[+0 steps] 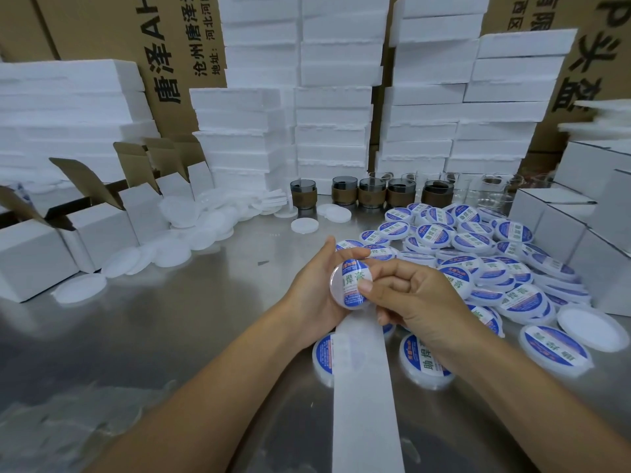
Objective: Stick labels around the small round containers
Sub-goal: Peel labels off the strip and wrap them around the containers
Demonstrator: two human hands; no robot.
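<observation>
My left hand [316, 295] cups a small round white container [348, 285] from behind and below, its face turned toward me. A blue and white label with green characters lies across that face. My right hand [415, 302] pinches the container's right edge, thumb pressed on the label. A long white strip of label backing paper [365, 387] hangs from under my hands toward the camera. Several labelled round containers [478, 254] lie heaped on the metal table [205, 319] to the right.
Plain white lids [170, 247] are scattered at the left beside open white cartons [99, 230]. Dark glass cups [372, 196] stand in a row behind the heap. White foam blocks [333, 131] and cardboard boxes wall off the back; white boxes [580, 240] stand at the right.
</observation>
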